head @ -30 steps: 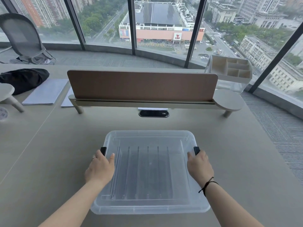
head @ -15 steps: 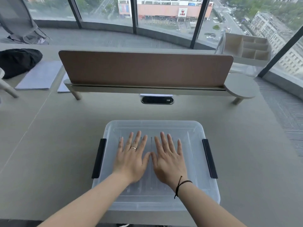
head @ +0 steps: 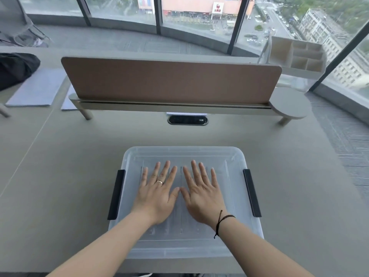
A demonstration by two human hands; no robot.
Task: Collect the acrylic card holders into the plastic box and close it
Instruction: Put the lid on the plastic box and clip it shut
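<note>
The plastic box (head: 185, 202) sits at the near edge of the bench (head: 60, 176), straight in front of the person, with its clear lid (head: 229, 156) on top. Both hands lie flat on that lid, palms down, thumbs almost touching at the middle: the left hand (head: 157, 194), with a ring, and the right hand (head: 203, 194), with a dark cord at the wrist. Neither grip holds anything; the fingers are spread wide and simply rest on the plastic. Through the lid I make out upright clear ribs that are likely the acrylic card holders, though the plastic blurs them too much to count.

The black latches, the left latch (head: 116, 193) and the right latch (head: 252, 191), lie down along the two sides, so this looks like the closing step, close to finished. What remains, as I judge it, is an even press to seat the lid, then a check that each latch has caught.
</note>
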